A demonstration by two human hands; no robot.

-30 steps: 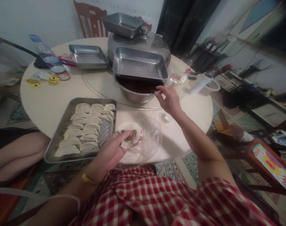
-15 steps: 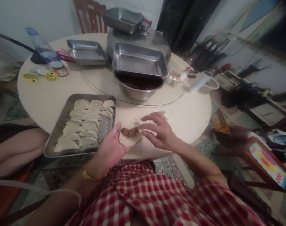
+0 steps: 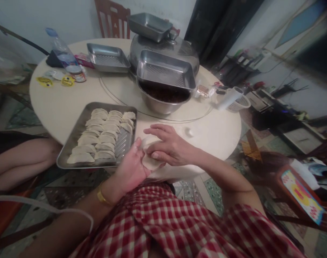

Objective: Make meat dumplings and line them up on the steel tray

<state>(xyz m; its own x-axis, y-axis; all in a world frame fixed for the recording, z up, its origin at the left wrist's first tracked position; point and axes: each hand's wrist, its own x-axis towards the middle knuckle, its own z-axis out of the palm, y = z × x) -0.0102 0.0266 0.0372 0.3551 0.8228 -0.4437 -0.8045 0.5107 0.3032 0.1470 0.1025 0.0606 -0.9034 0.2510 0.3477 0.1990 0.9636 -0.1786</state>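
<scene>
My left hand (image 3: pixel 131 168) cups a round dumpling wrapper (image 3: pixel 150 162) at the near edge of the round table (image 3: pixel 58 107). My right hand (image 3: pixel 169 147) lies over the wrapper, fingers pressed on the folded dough, so the filling is hidden. Just left of my hands stands a metal tray (image 3: pixel 81 125) with several folded dumplings (image 3: pixel 104 134) in rows. Beyond my hands a steel bowl (image 3: pixel 159 104) holds dark filling (image 3: pixel 166 95), half covered by an empty metal tray (image 3: pixel 165 70).
A second empty tray (image 3: pixel 107 61) and a plastic bottle (image 3: pixel 62 53) sit at the table's far left, with small sauce tubs (image 3: pixel 68 80). A lidded steel pot (image 3: pixel 163 46) carries another tray. A white cup in a small basket (image 3: pixel 232 97) stands at right. Another person's leg (image 3: pixel 20 157) is at left.
My right hand came back from the filling bowl to the wrapper in my left hand and now folds the dough over the filling. The camera view shifted slightly.
</scene>
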